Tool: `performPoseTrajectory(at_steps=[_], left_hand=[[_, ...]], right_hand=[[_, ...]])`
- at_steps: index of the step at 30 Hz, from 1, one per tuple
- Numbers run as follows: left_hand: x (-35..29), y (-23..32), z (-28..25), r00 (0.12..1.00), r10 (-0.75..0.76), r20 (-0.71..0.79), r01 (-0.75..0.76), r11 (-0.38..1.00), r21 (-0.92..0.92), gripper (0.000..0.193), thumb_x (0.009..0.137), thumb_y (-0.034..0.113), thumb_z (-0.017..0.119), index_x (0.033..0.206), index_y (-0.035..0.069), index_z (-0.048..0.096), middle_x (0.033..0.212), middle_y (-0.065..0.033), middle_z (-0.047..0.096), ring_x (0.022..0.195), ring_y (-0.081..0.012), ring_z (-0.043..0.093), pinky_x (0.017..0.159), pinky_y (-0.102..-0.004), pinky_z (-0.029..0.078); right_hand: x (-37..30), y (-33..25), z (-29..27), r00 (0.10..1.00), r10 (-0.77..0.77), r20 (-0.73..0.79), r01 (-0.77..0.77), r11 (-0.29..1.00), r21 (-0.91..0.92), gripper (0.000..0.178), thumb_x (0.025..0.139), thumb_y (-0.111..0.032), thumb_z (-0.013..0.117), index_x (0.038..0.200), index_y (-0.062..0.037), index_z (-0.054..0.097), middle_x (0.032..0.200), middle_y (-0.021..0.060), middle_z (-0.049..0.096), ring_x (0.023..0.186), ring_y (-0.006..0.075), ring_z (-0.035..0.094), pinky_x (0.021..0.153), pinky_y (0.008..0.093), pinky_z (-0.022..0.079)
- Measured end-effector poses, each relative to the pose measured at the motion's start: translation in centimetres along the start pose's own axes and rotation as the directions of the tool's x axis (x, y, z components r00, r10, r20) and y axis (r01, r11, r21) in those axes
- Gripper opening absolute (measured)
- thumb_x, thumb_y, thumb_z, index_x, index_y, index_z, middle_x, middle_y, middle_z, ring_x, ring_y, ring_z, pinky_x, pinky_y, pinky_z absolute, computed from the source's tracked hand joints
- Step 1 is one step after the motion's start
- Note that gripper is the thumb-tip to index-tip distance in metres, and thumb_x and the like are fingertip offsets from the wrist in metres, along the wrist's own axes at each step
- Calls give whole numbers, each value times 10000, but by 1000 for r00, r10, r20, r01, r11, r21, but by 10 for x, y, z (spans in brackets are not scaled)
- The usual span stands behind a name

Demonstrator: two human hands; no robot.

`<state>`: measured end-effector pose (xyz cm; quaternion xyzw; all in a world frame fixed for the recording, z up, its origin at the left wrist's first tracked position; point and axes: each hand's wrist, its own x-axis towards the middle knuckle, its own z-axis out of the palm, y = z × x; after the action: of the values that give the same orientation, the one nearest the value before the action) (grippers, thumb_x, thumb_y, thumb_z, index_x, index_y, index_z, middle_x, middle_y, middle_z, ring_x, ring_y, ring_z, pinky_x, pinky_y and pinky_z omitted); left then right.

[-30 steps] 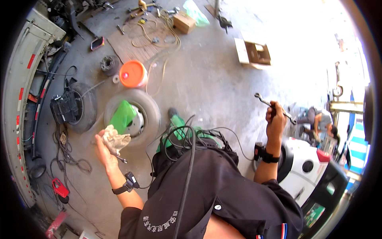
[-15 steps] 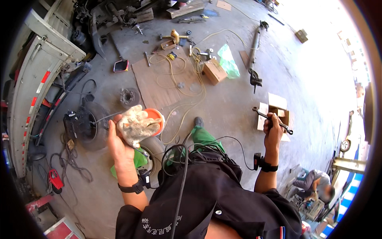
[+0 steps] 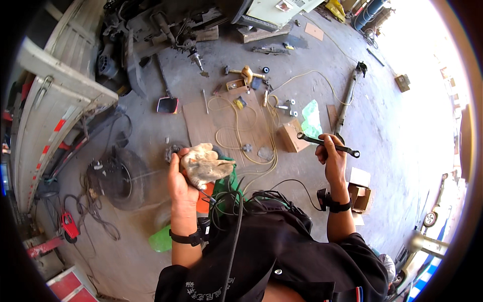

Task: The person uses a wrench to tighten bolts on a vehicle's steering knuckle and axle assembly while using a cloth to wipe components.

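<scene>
My left hand [image 3: 179, 182] is closed around a stained, cream-coloured work glove [image 3: 207, 166], which covers most of its fingers. A thin grey piece sticks out below the glove, and I cannot tell what it belongs to. My right hand [image 3: 333, 160] grips a dark double-ended ring wrench [image 3: 345, 149] near its middle, with a ring showing on either side of the fist. An orange bucket [image 3: 204, 202] is partly hidden below the left hand. Black bands with small devices sit on both wrists, and black cables lie across my waist.
A tyre [image 3: 123, 178] lies at the left, with a truck body [image 3: 65, 95] beyond it. Ahead, cardboard [image 3: 206, 121] carries a yellow hose. A closed carton [image 3: 292, 137], a long metal shaft [image 3: 348, 100] and an open carton [image 3: 359, 196] lie to the right.
The scene has shifted with my movement: the truck front at the top has come into view. Both hands still hold the glove and the wrench; the wrench is now more level, above the open carton.
</scene>
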<state>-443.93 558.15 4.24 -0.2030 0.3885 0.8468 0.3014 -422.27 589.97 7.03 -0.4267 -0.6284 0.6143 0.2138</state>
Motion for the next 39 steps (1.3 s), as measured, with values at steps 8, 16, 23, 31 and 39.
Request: performPoseTrajectory(at_steps=[8, 16, 23, 31, 39], left_hand=[[169, 62, 54, 974, -193, -116, 204, 975, 89, 345, 1031, 384, 432, 1088, 101, 619, 1090, -106, 662, 937, -283, 666, 702, -434, 578], [294, 69, 50, 916, -317, -246, 315, 948, -49, 349, 1026, 388, 430, 1076, 110, 635, 1086, -104, 664, 962, -293, 657, 703, -441, 579], [425, 31, 58, 872, -412, -265, 392, 911, -128, 354, 1030, 370, 429, 1062, 94, 649, 1077, -113, 669, 987, -285, 646, 886, -411, 528], [570, -54, 44, 720, -645, -256, 645, 758, -94, 347, 1019, 390, 462, 1079, 106, 651, 1042, -96, 680, 869, -240, 672, 690, -394, 564], [731, -138, -17, 696, -700, -159, 715, 696, 63, 324, 988, 400, 490, 1015, 128, 664, 885, -53, 654, 670, -181, 639, 405, -318, 460]], right_hand=[[129, -30, 121, 995, 70, 64, -66, 996, -56, 298, 1022, -277, 507, 1016, -6, 632, 669, 35, 617, 530, 61, 499, 482, 205, 376], [251, -12, 216, 962, 201, 182, -172, 971, -166, 302, 1023, -275, 518, 1019, 1, 639, 679, 33, 625, 546, 65, 518, 497, 210, 393], [386, 26, 299, 920, 266, 288, -196, 948, -250, 229, 976, -218, 612, 1009, 8, 631, 713, 34, 641, 587, 76, 549, 542, 221, 436], [560, 90, 420, 865, 193, 463, 53, 882, -468, 344, 1007, -261, 510, 827, 11, 620, 593, 36, 582, 534, 91, 537, 510, 274, 414], [694, 161, 538, 815, -115, 568, 317, 910, -269, 306, 1009, -206, 470, 848, 4, 623, 597, 38, 561, 517, 94, 529, 500, 279, 408]])
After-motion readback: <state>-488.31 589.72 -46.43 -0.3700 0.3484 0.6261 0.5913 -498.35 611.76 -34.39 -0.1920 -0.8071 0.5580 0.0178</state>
